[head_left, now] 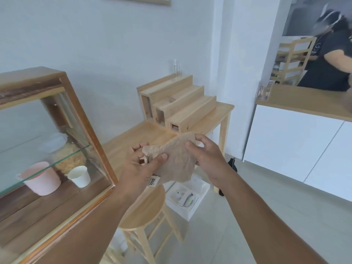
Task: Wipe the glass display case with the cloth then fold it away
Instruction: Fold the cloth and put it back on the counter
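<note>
A beige cloth [178, 159] hangs in the air between both my hands, in front of the table. My left hand [142, 166] pinches its left edge, thumb on top, near a small label. My right hand [206, 157] grips its upper right corner with the fingertips. The glass display case [82, 119], framed in dark wood, stands at the left, apart from the cloth. Inside it I see a pink cup [41, 178], a white paper cup [79, 176] and a glass shelf.
A light wooden table [219, 111] carries a stepped wooden riser [181, 103] with a clear glass on top. A round wooden stool [146, 208] and a white box [188, 199] sit below my hands. Another person stands behind a white counter [297, 138] at the right.
</note>
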Tool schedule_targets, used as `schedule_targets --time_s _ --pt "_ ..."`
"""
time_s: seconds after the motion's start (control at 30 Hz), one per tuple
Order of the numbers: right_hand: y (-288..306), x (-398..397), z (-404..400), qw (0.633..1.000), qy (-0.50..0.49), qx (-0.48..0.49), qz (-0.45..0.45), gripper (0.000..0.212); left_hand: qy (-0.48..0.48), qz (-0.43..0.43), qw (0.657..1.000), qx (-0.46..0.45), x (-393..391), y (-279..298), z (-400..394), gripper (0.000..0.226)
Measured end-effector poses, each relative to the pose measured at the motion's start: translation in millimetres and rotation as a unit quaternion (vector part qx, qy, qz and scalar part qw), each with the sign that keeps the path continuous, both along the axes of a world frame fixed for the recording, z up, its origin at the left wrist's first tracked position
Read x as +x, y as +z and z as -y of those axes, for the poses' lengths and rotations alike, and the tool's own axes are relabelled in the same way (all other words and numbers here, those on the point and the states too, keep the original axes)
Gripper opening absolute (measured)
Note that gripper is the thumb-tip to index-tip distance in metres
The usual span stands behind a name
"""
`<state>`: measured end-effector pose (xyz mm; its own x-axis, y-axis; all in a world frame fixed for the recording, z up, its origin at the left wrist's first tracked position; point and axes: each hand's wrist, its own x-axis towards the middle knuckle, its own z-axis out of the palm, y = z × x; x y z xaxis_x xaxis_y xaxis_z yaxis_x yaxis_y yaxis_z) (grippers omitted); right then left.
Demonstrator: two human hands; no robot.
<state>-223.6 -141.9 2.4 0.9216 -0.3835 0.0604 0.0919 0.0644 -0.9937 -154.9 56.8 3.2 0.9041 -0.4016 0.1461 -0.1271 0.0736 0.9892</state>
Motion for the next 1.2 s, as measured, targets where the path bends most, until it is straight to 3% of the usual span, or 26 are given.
schedule_targets --time_s 0.13,0.43,0.53,0.7,0.9,1.03,1.2 --pt "-2 37 12 1.0 -0.016 -0.016 -0.009 0.016 0.019 0.041 0.999 -0.01 15 0 14 0.012" --pt "-11 128 27 0.998 0.06 -0.035 -0.01 0.048 0.057 0.043 0.996 -0.061 84 1 39 0.019" --pt "-5 162 27 0.997 0.031 -0.075 0.002 0.061 0.077 0.04 0.994 -0.066 115 0 45 0.021" --pt "-2 213 24 0.997 -0.034 -0.054 0.039 0.014 0.104 0.018 0.989 -0.103 156 -5 54 0.025" --pt "-5 262 16 0.998 0.059 -0.01 0.023 0.029 0.198 0.003 0.973 -0.115 184 -17 51 0.024" --pt "-14 285 7 0.987 0.111 -0.118 0.017 0.058 0.242 -0.015 0.962 -0.125 198 -22 50 0.024" --pt "-23 319 4 0.971 0.163 -0.167 0.053 0.052 0.282 -0.025 0.952 -0.116 217 -22 55 0.024"
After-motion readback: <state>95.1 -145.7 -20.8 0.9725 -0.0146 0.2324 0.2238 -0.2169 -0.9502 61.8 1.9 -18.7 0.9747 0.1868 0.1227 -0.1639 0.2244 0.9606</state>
